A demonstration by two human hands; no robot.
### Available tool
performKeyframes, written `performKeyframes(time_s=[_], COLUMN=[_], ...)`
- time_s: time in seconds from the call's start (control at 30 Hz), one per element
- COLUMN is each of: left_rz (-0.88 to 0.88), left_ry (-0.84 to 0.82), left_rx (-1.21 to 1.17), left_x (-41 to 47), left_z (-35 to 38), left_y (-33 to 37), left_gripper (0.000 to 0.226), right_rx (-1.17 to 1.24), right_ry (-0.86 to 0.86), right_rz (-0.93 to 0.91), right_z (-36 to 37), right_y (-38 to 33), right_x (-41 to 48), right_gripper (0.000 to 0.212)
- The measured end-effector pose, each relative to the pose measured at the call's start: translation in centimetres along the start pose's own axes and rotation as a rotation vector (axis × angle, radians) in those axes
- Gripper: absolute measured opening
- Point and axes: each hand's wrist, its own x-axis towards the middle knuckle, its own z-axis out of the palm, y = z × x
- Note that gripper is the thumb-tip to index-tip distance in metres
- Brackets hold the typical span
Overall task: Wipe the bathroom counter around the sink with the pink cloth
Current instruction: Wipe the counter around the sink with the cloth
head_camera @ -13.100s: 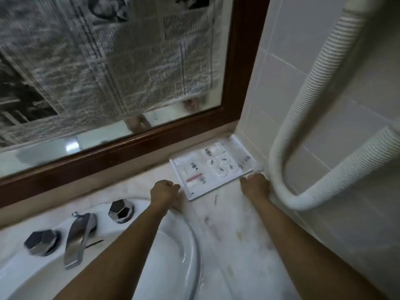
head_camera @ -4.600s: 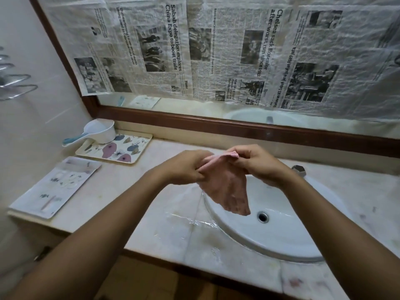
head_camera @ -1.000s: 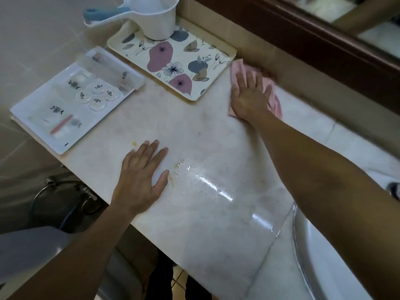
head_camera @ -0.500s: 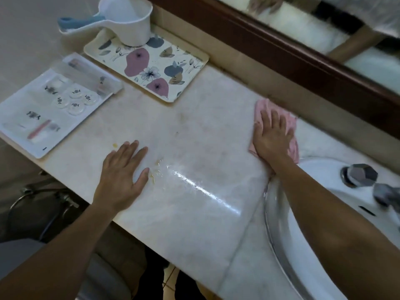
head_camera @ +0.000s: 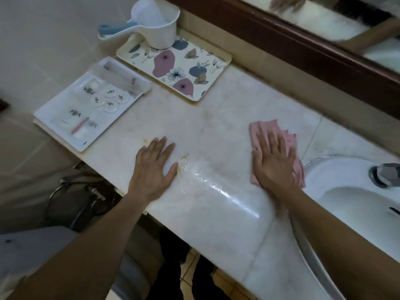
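**Cloth drawn nearer from the back wall**

Half a second ago the pink cloth (head_camera: pixel 265 128) lay close under the backsplash. Now it sits nearer, mid-depth on the counter (head_camera: pixel 216 113), just left of the sink (head_camera: pixel 346 198). The right hand (head_camera: pixel 273 163) still presses it flat with straight fingers. The left hand (head_camera: pixel 153 167) has stayed put, spread flat on the stone beside yellow specks (head_camera: pixel 184 161).

The pale marble shines wet near the front edge. A dark wooden mirror frame (head_camera: pixel 303 46) runs along the far side.

In view: two hands, one cloth, one floral tray (head_camera: pixel 186 66) bearing one white scoop (head_camera: pixel 158 24), one flat white pack (head_camera: pixel 86 109) and one tap handle (head_camera: pixel 387 174).
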Motion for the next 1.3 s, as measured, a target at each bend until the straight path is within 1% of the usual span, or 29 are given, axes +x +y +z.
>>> performKeyframes(time_s=[0.03,0.07,0.1,0.17,0.27,0.33,0.4,0.47,0.53,0.6,0.67,0.77,0.87,0.93,0.97,1.03,1.1,1.13,1.2,1.3], left_rz=[-0.001,-0.004,-0.005,-0.002,-0.005,-0.002,0.001,-0.009,-0.003,-0.012,-0.066,-0.19,-0.305,-0.347,-0.352,-0.334,-0.303,-0.288,-0.258,-0.226], left_ry=[0.0,0.0,0.003,0.008,-0.007,-0.021,-0.033,-0.056,-0.063,-0.055,0.01,0.104,0.134,0.146,0.15,0.151,0.138,0.123,0.09,0.031], left_rx=[0.002,-0.003,-0.008,-0.015,-0.026,-0.024,-0.039,-0.061,-0.111,-0.191,-0.223,-0.208,-0.203,-0.218,-0.233,-0.27,-0.299,-0.307,-0.306,-0.259], left_x=[0.1,0.1,0.1,0.0,0.2,0.0,0.1,-0.1,-0.3,-0.6,-1.6,-4.1,-6.0,-6.7,-6.7,-6.6,-6.4,-6.4,-6.4,-6.6], left_z=[0.0,0.1,0.1,0.2,0.2,0.0,0.3,0.2,-0.3,-1.4,-2.8,-4.7,-6.1,-6.6,-6.8,-7.0,-6.8,-6.6,-6.0,-5.5], left_y=[-0.1,-0.1,-0.2,-0.2,-0.4,-0.6,-0.1,-0.2,-0.2,-0.6,-1.9,-5.6,-9.3,-10.8,-11.1,-11.4,-11.4,-11.5,-11.9,-12.4], left_gripper=[0.062,0.062,0.061,0.06,0.058,0.056,0.056,0.057,0.058,0.059,0.058,0.054,0.053,0.052,0.051,0.051,0.052,0.052,0.055,0.061], right_rx=[0.021,0.037,0.049,0.052,0.029,0.025,-0.011,-0.027,0.0,0.034,0.047,0.083,0.086,0.041,0.017,-0.02,-0.054,-0.071,-0.088,-0.07], right_ry=[0.01,0.013,0.019,0.018,-0.03,-0.081,-0.096,-0.097,-0.101,-0.088,-0.088,-0.107,-0.175,-0.211,-0.227,-0.226,-0.207,-0.188,-0.151,-0.121], right_rz=[0.063,0.076,0.05,-0.067,-0.28,-0.409,-0.45,-0.384,-0.236,-0.105,-0.077,-0.205,-0.382,-0.507,-0.559,-0.642,-0.649,-0.611,-0.475,-0.262], right_z=[0.0,0.1,0.3,1.1,2.7,2.9,2.4,1.7,1.3,1.6,2.2,3.0,4.0,4.8,5.0,5.1,4.5,4.0,2.9,2.0], right_y=[-0.9,-2.4,-4.2,-8.7,-14.9,-15.4,-12.0,-9.6,-9.8,-12.5,-16.3,-23.1,-29.6,-31.7,-31.6,-29.2,-24.9,-22.7,-19.2,-17.9], right_x=[1.8,3.3,4.5,5.1,1.9,-1.6,-3.5,-3.3,-1.6,0.2,1.5,1.9,0.3,-2.3,-4.0,-6.9,-8.4,-8.4,-6.8,-1.2], right_gripper=[0.062,0.062,0.062,0.06,0.059,0.059,0.06,0.059,0.06,0.061,0.061,0.06,0.062,0.065,0.065,0.064,0.063,0.064,0.063,0.063])
